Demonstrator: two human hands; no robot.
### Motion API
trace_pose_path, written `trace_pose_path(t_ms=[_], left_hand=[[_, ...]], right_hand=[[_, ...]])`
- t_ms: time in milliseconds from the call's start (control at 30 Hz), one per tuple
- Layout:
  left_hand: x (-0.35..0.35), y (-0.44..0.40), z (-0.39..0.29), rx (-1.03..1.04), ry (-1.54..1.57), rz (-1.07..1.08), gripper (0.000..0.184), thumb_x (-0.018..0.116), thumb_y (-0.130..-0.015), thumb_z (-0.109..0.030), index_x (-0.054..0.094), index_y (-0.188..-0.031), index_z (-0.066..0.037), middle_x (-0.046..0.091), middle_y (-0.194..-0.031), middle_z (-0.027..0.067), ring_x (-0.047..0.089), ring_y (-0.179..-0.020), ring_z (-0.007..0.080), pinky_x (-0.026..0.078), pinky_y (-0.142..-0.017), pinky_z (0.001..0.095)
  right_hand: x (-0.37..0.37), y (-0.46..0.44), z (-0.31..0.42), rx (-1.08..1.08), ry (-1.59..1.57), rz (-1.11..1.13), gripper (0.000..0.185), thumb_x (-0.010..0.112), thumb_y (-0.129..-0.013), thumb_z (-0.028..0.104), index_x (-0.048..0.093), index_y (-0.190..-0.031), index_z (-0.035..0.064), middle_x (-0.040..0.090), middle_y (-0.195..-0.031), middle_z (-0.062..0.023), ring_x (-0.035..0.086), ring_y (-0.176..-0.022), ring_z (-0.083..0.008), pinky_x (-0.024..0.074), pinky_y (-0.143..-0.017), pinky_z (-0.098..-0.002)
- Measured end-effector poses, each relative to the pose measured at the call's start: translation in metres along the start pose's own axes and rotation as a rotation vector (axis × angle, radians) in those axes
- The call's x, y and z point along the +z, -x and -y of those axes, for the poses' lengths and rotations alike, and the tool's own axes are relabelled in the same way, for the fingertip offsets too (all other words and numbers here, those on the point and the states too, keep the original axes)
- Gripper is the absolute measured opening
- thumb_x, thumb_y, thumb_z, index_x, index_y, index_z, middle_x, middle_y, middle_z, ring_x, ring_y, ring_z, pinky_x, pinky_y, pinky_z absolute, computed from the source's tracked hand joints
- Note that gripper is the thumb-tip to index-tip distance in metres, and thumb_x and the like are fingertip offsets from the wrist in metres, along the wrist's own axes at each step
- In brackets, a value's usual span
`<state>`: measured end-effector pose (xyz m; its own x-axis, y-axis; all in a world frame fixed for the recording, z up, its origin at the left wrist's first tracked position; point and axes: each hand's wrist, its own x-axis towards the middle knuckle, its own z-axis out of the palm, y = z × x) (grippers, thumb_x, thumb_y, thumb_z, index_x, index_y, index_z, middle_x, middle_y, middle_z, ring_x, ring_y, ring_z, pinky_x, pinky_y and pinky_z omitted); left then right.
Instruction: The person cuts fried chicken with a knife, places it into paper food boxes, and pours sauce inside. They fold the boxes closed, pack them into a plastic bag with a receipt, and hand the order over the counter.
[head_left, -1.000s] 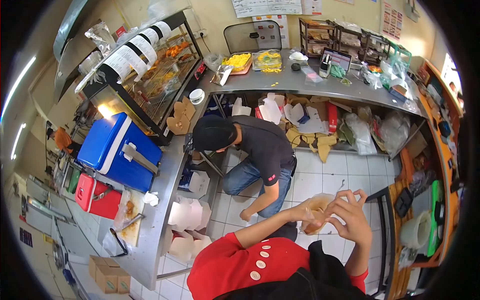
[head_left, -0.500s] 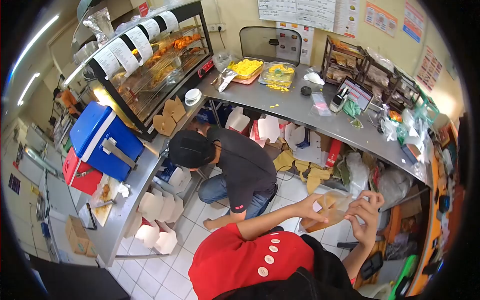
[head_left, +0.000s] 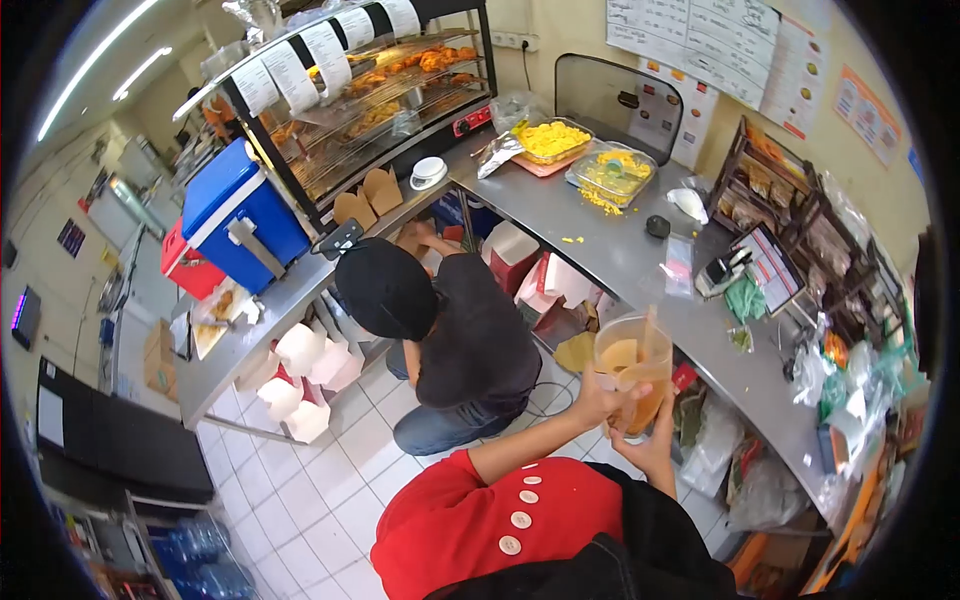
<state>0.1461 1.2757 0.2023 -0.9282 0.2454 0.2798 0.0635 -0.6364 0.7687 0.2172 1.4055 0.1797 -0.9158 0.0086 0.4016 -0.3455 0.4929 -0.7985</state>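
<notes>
In front of my red apron top, both hands hold a clear plastic container [head_left: 655,360] with an orange-brown sauce or liquid in it. A pale flat handle, perhaps of a spatula or spoon, stands up at its rim. My left hand [head_left: 600,398] is closed round its left side. My right hand [head_left: 652,440] grips it low, near the base, from below and the right; some fingers are hidden behind it. A co-worker in a dark shirt and black cap [head_left: 385,290] squats ahead of me, one arm reaching under the counter.
The steel counter [head_left: 560,235] holds glass dishes of yellow food [head_left: 612,178], a tablet [head_left: 775,262] and racks. A heated display cabinet [head_left: 400,110], blue cool box [head_left: 240,215] and white scale [head_left: 428,172] stand left. White boxes [head_left: 300,350] sit on the lower shelf.
The container has come upright and higher, with my right hand moving from its upper right to its lower side. My view has turned rightward in tilt, and the co-worker has reached further under the counter.
</notes>
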Motion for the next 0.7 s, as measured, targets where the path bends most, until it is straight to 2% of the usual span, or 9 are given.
trace_pose_path(t_ms=[33,133,233,333,367,467,567,700], left_hand=[[0.004,-0.006,0.004,0.025,-0.022,-0.042,0.051,0.079,-0.071,-0.012,0.053,-0.113,0.000,0.061,-0.106,0.0089,0.060,-0.097,0.0162,0.048,-0.085,0.0307],[0.018,-0.022,0.009,0.093,-0.128,-0.160,0.050,0.080,-0.071,-0.013,0.054,-0.112,0.000,0.062,-0.104,0.0084,0.060,-0.094,0.0155,0.049,-0.083,0.0303],[0.018,-0.037,0.019,0.213,-0.237,-0.288,0.047,0.079,-0.072,-0.014,0.055,-0.110,0.001,0.064,-0.101,0.0078,0.061,-0.091,0.0147,0.049,-0.081,0.0294],[0.005,-0.049,0.024,0.198,-0.290,-0.396,0.044,0.079,-0.073,-0.016,0.057,-0.107,0.001,0.065,-0.098,0.0076,0.062,-0.088,0.0142,0.050,-0.080,0.0289],[0.003,-0.054,0.023,0.195,-0.289,-0.456,0.043,0.079,-0.073,-0.018,0.058,-0.105,0.001,0.066,-0.096,0.0072,0.063,-0.086,0.0138,0.050,-0.079,0.0285],[-0.012,-0.071,0.021,0.219,-0.314,-0.503,0.046,0.080,-0.072,-0.020,0.057,-0.106,0.001,0.066,-0.097,0.0073,0.062,-0.086,0.0136,0.050,-0.079,0.0283],[-0.025,-0.090,0.016,0.177,-0.368,-0.475,0.050,0.079,-0.071,-0.012,0.054,-0.112,0.001,0.063,-0.103,0.0084,0.061,-0.092,0.0159,0.048,-0.083,0.0301],[-0.039,-0.113,0.005,0.185,-0.359,-0.458,0.047,0.079,-0.071,-0.012,0.056,-0.110,0.001,0.064,-0.102,0.0079,0.061,-0.091,0.0145,0.048,-0.083,0.0287]], right_hand=[[-0.001,-0.005,-0.011,-0.046,-0.025,-0.068,0.098,0.079,-0.058,0.015,0.026,-0.139,-0.0001,0.048,-0.125,-0.0189,0.052,-0.114,-0.0295,0.0432,-0.094,-0.0383],[-0.017,-0.032,-0.030,-0.070,-0.024,0.021,0.090,0.080,-0.059,0.016,0.033,-0.133,-0.0008,0.053,-0.118,-0.0186,0.056,-0.107,-0.0289,0.0448,-0.090,-0.0382],[-0.015,-0.051,-0.062,-0.030,-0.175,0.144,0.085,0.081,-0.060,0.016,0.036,-0.130,-0.0013,0.056,-0.111,-0.0182,0.058,-0.102,-0.0286,0.0459,-0.087,-0.0379],[-0.007,-0.081,-0.067,-0.086,-0.272,0.239,0.084,0.081,-0.062,0.016,0.035,-0.130,-0.0014,0.054,-0.112,-0.0178,0.057,-0.104,-0.0277,0.0456,-0.088,-0.0374],[-0.004,-0.092,-0.062,0.002,-0.462,0.326,0.085,0.082,-0.062,0.017,0.034,-0.130,-0.0004,0.053,-0.114,-0.0168,0.056,-0.105,-0.0274,0.0451,-0.089,-0.0374],[0.017,-0.114,-0.078,-0.061,-0.463,0.357,0.088,0.085,-0.061,0.019,0.034,-0.130,0.0012,0.052,-0.117,-0.0161,0.055,-0.107,-0.0270,0.0449,-0.089,-0.0374],[0.030,-0.139,-0.086,-0.038,-0.419,0.387,0.088,0.086,-0.059,0.021,0.036,-0.129,0.0016,0.053,-0.116,-0.0162,0.056,-0.106,-0.0272,0.0456,-0.088,-0.0374],[0.040,-0.159,-0.090,-0.025,-0.363,0.355,0.085,0.086,-0.059,0.020,0.038,-0.127,0.0009,0.054,-0.115,-0.0159,0.057,-0.105,-0.0270,0.0465,-0.087,-0.0371]])
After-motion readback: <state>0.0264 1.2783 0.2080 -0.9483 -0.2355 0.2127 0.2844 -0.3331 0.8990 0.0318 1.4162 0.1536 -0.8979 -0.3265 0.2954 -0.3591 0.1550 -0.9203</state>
